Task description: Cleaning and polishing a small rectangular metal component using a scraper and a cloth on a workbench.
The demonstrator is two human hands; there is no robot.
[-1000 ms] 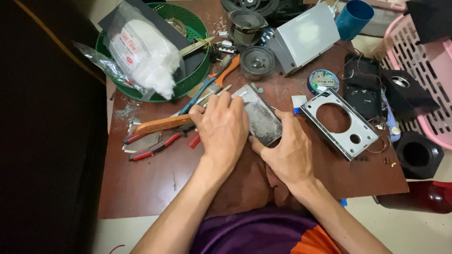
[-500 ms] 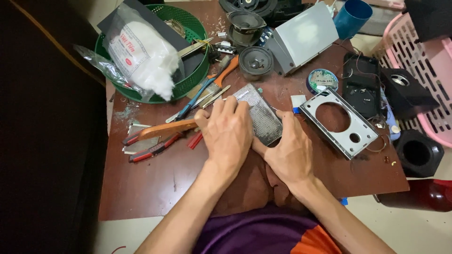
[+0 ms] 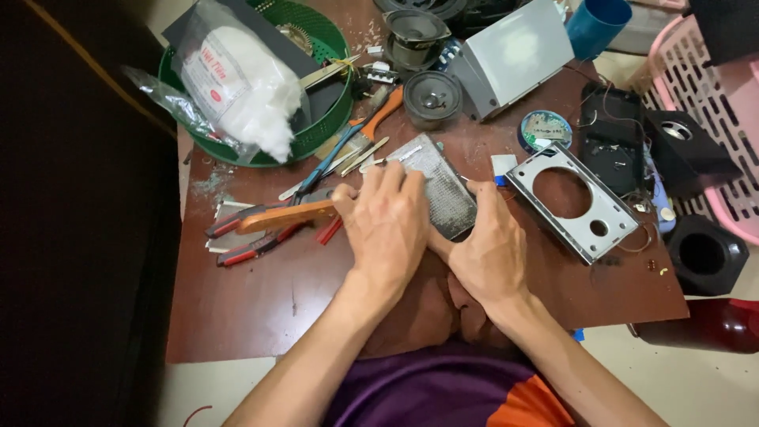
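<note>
Squarely between both hands' grip, metal mesh grille (image 3: 443, 186).

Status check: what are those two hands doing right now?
Left hand and right hand both grip the silver mesh grille. Orange-handled tool lies by left fingers.

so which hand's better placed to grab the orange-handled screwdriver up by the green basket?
Left, probably. The left hand lies nearer the orange-handled screwdriver, though it grips a wooden-handled tool. The right hand steadies the metal mesh grille, farther off.
</note>
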